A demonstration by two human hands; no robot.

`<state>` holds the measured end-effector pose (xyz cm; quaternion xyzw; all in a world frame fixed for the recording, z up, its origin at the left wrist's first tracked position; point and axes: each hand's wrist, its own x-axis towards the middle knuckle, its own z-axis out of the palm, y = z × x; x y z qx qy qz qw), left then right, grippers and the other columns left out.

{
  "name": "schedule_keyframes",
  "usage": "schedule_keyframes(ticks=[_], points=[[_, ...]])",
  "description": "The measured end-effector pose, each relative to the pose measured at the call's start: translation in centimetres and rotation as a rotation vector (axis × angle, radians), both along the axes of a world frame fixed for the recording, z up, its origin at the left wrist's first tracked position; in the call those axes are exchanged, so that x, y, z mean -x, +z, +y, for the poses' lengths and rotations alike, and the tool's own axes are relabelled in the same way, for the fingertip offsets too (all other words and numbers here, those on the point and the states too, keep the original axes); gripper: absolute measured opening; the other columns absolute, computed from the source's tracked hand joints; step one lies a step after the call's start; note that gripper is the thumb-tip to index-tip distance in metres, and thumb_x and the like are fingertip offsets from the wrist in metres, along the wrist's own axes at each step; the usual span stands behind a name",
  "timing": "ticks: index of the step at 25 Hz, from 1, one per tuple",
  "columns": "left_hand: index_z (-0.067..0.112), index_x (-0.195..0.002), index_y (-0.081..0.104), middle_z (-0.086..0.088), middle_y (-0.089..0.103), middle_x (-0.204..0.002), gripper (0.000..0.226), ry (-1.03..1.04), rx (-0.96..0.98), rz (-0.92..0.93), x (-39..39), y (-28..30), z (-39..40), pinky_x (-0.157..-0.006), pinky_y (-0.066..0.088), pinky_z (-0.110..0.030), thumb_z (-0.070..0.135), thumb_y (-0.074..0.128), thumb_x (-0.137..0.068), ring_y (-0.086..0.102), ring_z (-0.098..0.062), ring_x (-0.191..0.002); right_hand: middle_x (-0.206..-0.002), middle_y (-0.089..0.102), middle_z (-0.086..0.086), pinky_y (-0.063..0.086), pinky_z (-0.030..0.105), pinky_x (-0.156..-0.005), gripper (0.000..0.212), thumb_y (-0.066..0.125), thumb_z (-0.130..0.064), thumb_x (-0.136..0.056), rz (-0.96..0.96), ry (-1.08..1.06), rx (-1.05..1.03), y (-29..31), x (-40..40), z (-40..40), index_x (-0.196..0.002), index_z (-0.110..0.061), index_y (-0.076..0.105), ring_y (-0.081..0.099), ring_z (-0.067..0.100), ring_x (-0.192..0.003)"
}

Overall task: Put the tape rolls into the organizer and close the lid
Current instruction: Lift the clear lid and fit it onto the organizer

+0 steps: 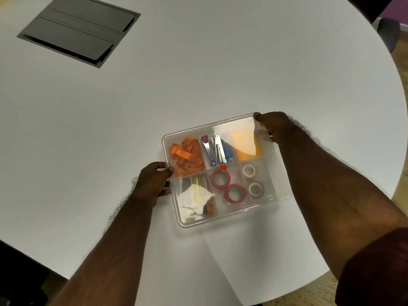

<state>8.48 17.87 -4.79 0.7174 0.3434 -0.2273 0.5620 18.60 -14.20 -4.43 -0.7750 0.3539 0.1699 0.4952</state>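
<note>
While no brand, label or readable writing shows anywhere, the round white table point(220, 62) fills most of the view, with a dark grey metal cable hatch point(78, 29) of 2 flaps set flush into its far left part. Past the table's right edge lie a strip of pale speckled floor and, at the top right, a purple wall with a grey chair point(388, 34) before it.

Near the table's front edge sits the clear plastic organizer point(280, 180), its transparent lid point(240, 122) lying flat over the compartments. Clasping the organizer's left edge is the left hand point(152, 184), thumb over the lid's rim. At the far right corner the right hand point(273, 127) pinches the lid, thumb on top and fingers seen through the plastic beneath. A dark red sleeve point(375, 268) covers the right upper arm.

Through the lid show orange ribbon point(187, 155) at the far left, small metal staplers point(216, 151) in the middle, and orange paper point(245, 142) at the far right. Crumpled white paper point(194, 199) fills the near left compartment. The 2 red tape rolls point(228, 186) lie in the near middle compartment, and the 2 white tape rolls point(252, 180) just beside them on the right.
</note>
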Motion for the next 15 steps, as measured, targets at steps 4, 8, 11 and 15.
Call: schedule_keyframes(ticks=[4, 8, 11, 15], points=[[0.017, -0.108, 0.063, -0.005, 0.068, -0.093, 0.019, 0.007, 0.019, 0.006, -0.1, -0.3, 0.2, -0.056, 0.051, -0.029, 0.022, 0.066, -0.089, 0.064, -0.021, -0.076, -0.079, 0.051, 0.001, 0.048, 0.037, -0.089, 0.029, 0.063, -0.027, -0.090, 0.006, -0.062, -0.081, -0.5, -0.7, -0.1, -0.067, -0.021, 0.046, 0.054, 0.019, -0.072], [0.017, -0.107, 0.063, -0.004, 0.067, -0.092, 0.018, 0.009, 0.012, -0.002, 0.0, -0.3, 0.1, -0.055, 0.051, -0.029, 0.022, 0.066, -0.089, 0.064, -0.020, -0.075, -0.088, 0.055, 0.010, 0.051, 0.039, -0.093, 0.033, 0.065, -0.035, -0.089, 0.007, -0.063, -0.035, -0.9, -0.7, -0.2, -0.090, -0.002, 0.059, 0.058, 0.029, -0.093], [0.016, -0.108, 0.062, -0.007, 0.067, -0.097, 0.020, 0.011, -0.012, -0.046, 0.3, -0.4, 0.0, -0.056, 0.052, -0.029, 0.024, 0.066, -0.090, 0.065, -0.021, -0.076, -0.103, 0.064, 0.009, 0.052, 0.041, -0.092, 0.047, 0.056, -0.049, -0.091, -0.036, 0.007, -0.072, -0.2, 1.2, -0.5, -0.114, -0.009, 0.063, 0.060, 0.028, -0.097], [0.020, -0.111, 0.062, -0.005, 0.068, -0.103, 0.024, 0.039, 0.027, -0.088, 3.2, -0.1, -0.2, -0.068, 0.057, -0.035, 0.033, 0.062, -0.091, 0.067, -0.025, -0.088, -0.115, 0.068, 0.006, 0.051, 0.042, -0.090, 0.035, 0.061, -0.042, -0.090, -0.028, 0.040, -0.244, 1.0, 7.4, -3.0, -0.116, -0.018, 0.064, 0.064, 0.028, -0.106]])
